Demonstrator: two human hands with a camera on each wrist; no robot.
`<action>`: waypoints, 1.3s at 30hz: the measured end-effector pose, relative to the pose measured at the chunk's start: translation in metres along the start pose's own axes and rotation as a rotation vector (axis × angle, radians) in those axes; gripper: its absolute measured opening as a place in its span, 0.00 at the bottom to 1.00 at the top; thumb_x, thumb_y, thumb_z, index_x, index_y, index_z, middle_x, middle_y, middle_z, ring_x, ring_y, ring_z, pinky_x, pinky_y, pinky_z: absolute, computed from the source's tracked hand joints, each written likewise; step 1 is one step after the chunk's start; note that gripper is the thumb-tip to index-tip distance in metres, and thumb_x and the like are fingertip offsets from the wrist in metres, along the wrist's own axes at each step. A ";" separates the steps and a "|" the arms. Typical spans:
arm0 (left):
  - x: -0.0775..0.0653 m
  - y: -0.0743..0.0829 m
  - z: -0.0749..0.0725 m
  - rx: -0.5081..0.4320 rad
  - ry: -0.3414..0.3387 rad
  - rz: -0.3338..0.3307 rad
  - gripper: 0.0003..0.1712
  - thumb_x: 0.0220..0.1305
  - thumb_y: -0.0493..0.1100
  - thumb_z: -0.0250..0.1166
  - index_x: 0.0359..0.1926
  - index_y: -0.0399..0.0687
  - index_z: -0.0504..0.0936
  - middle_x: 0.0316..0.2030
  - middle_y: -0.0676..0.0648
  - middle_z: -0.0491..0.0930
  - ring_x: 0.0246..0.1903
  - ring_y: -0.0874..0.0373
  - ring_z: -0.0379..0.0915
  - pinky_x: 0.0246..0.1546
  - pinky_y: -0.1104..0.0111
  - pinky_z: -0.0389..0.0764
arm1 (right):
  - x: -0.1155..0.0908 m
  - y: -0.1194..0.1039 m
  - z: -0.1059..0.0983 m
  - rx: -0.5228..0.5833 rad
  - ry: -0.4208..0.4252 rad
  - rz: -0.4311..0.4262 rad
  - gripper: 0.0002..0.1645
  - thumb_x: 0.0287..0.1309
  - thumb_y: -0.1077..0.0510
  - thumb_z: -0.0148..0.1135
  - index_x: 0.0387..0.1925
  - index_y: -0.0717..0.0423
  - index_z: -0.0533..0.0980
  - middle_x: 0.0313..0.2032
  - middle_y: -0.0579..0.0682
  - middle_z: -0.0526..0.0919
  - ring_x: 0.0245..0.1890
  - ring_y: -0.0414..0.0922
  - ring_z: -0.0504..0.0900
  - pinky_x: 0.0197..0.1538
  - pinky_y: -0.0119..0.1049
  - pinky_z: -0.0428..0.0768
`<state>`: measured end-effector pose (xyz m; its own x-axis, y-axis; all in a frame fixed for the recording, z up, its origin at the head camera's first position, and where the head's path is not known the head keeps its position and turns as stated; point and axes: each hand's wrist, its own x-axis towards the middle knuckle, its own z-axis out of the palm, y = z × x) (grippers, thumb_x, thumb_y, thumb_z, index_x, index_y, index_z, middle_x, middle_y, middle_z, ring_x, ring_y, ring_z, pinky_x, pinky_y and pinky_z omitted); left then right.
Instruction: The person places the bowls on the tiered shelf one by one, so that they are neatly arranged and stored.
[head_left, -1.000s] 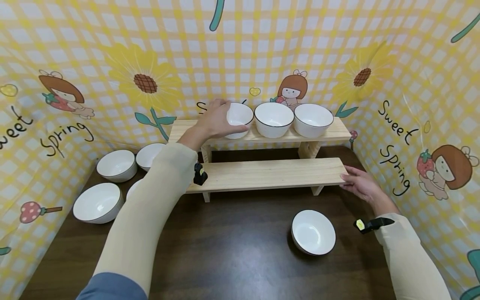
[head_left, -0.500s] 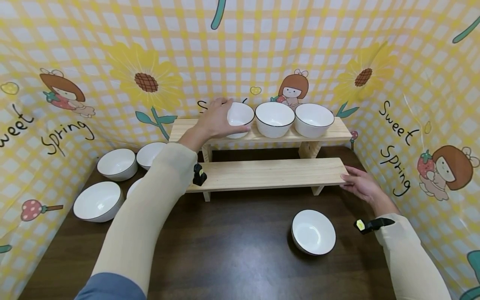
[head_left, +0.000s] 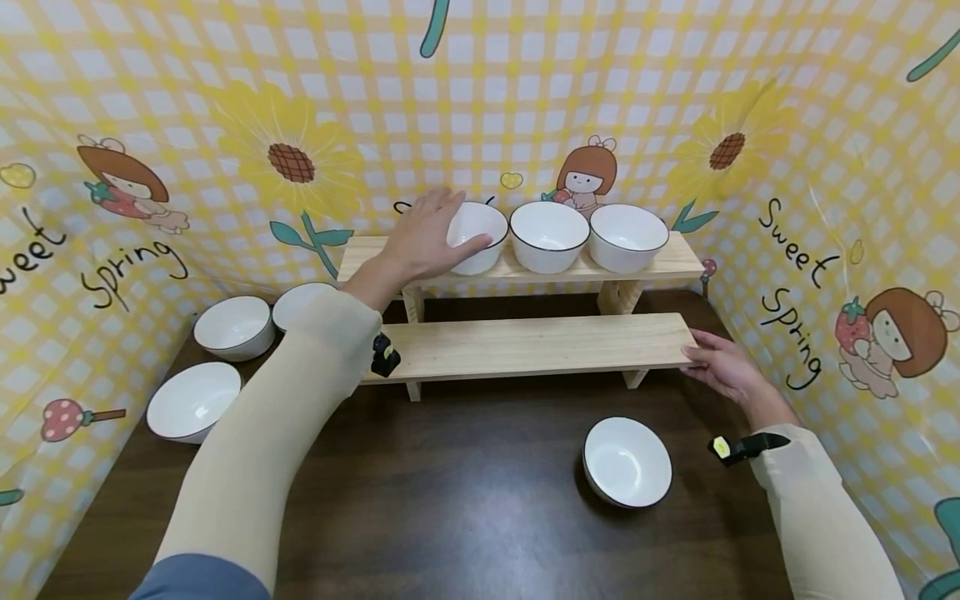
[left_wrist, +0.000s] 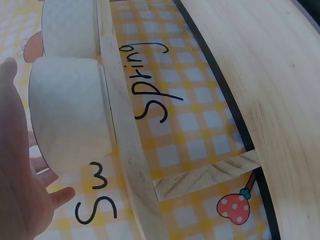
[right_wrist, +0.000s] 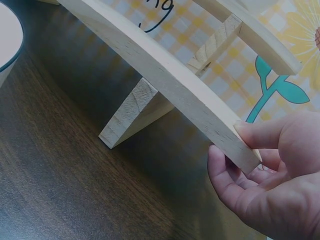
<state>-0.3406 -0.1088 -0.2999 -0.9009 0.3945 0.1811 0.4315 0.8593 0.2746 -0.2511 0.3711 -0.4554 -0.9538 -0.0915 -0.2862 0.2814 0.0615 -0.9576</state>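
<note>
On the upper tier of a two-step wooden shelf (head_left: 525, 346), three white bowls with dark rims stand in a row. My left hand (head_left: 429, 236) is at the leftmost bowl (head_left: 478, 242), fingers spread along its left side and thumb stretched out before its rim. In the left wrist view, the same bowl (left_wrist: 72, 115) sits upright on the board beside my hand (left_wrist: 25, 165). My right hand (head_left: 723, 369) pinches the right end of the lower board; in the right wrist view, the thumb lies on top of this board (right_wrist: 165, 82) and fingers curl beneath.
A single white bowl (head_left: 627, 463) stands on the dark table (head_left: 450, 500) in front of the shelf. More white bowls, including one (head_left: 193, 402) near the left edge, stand at left, partly behind my left arm. Checked yellow cloth (head_left: 480, 100) surrounds the table at back and sides.
My left thumb has lifted off the front of the leftmost bowl, and that hand has shifted slightly left. The bowls stay in place, and the right hand keeps its hold on the board.
</note>
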 end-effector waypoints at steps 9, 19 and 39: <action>-0.011 0.005 -0.004 0.074 0.010 0.060 0.55 0.68 0.77 0.48 0.82 0.48 0.48 0.80 0.40 0.41 0.79 0.43 0.33 0.76 0.47 0.39 | -0.001 0.000 0.001 0.009 -0.012 -0.004 0.43 0.76 0.65 0.50 0.79 0.69 0.38 0.68 0.70 0.51 0.41 0.34 0.77 0.45 0.31 0.81; -0.031 0.019 -0.004 0.186 0.040 0.181 0.53 0.68 0.75 0.50 0.81 0.47 0.53 0.79 0.37 0.45 0.79 0.41 0.36 0.74 0.43 0.42 | -0.001 -0.001 0.001 0.001 -0.007 0.001 0.44 0.76 0.64 0.51 0.79 0.69 0.38 0.69 0.71 0.50 0.41 0.34 0.77 0.45 0.31 0.81; -0.073 0.046 0.010 0.214 0.028 0.351 0.55 0.65 0.76 0.54 0.81 0.51 0.53 0.79 0.39 0.46 0.79 0.45 0.34 0.73 0.38 0.41 | -0.001 -0.001 0.000 0.015 -0.007 -0.005 0.44 0.75 0.65 0.52 0.79 0.69 0.38 0.68 0.70 0.52 0.41 0.34 0.77 0.44 0.31 0.81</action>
<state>-0.2555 -0.0951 -0.3100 -0.6977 0.6694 0.2552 0.6903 0.7235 -0.0107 -0.2505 0.3711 -0.4541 -0.9544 -0.0992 -0.2817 0.2784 0.0463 -0.9594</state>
